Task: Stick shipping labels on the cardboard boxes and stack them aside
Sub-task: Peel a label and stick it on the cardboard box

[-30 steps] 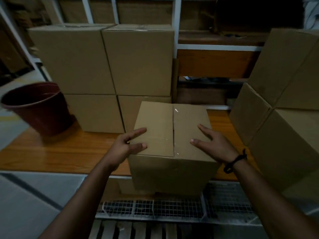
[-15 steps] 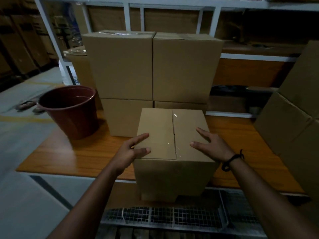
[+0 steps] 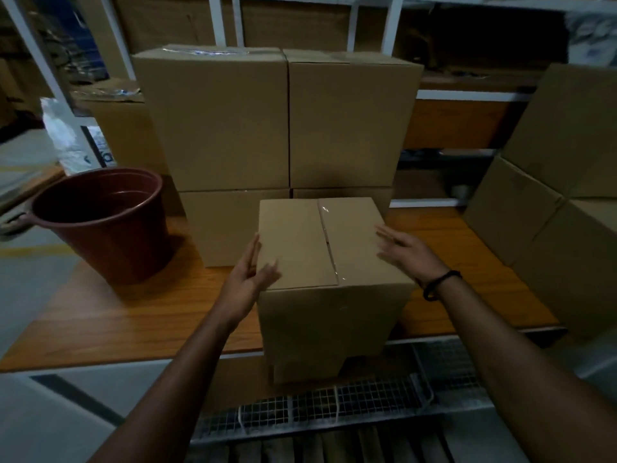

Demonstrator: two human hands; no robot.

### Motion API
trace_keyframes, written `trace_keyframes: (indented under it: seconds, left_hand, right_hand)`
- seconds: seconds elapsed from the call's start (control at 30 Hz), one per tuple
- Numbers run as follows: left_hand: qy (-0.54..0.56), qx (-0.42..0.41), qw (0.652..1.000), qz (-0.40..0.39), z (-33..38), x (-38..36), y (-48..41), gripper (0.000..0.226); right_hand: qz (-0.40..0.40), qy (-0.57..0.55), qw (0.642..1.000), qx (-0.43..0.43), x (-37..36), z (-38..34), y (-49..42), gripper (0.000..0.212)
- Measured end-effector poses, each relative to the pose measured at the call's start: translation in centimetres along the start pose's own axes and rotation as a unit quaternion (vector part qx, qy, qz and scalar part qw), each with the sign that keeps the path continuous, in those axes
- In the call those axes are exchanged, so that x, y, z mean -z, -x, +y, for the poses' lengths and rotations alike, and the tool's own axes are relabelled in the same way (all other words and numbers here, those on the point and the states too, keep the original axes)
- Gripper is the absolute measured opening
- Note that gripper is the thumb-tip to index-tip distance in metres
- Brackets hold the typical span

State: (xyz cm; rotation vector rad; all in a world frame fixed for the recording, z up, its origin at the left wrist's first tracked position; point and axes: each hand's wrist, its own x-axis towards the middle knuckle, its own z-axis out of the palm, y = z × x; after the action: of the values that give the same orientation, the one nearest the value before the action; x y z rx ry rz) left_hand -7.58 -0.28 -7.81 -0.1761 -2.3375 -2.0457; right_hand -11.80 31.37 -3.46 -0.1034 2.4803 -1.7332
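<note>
A taped cardboard box (image 3: 320,262) stands at the front edge of the wooden table (image 3: 140,315), its front overhanging the edge a little. No label shows on its top or front. My left hand (image 3: 248,279) lies against the box's upper left edge, fingers straight up the side and thumb on the top. My right hand (image 3: 405,253) is over the top right edge with fingers spread and blurred; whether it touches the box I cannot tell. Behind the box stands a stack of cardboard boxes (image 3: 277,121), two wide and two high.
A dark red plastic bucket (image 3: 103,222) sits on the table to the left. More stacked boxes (image 3: 551,195) fill the right side. White shelf framing (image 3: 467,95) runs behind. A wire mesh rack (image 3: 334,406) lies below the table's front edge.
The view swung left, bringing the bucket closer in. My left hand slid from the box's top to its left edge. My right hand shifted toward the right edge.
</note>
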Motion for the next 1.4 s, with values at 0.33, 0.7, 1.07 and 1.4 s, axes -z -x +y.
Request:
trace_keyframes:
  seconds: [0.33,0.7,1.07,1.4]
  left_hand:
    - [-0.302,-0.300,0.905,-0.017,-8.6,0.2,4.6,0.104]
    - [-0.394,-0.240,0.886,-0.053,-10.7,-0.8,2.1,0.096]
    - [-0.441,-0.232,0.867,-0.030,-10.1,-1.1,2.8,0.083]
    - [-0.427,-0.214,0.874,-0.086,-9.7,-1.3,1.9,0.100]
  right_hand:
    - [0.132,0.299,0.900,0.288,-1.8,9.8,6.3,0.075]
    - [0.074,0.336,0.888,0.304,-2.4,12.7,3.5,0.078]
    - [0.051,0.345,0.882,0.316,-1.6,12.9,3.3,0.070]
    - [0.064,0.323,0.897,0.294,-1.5,12.2,3.0,0.075]
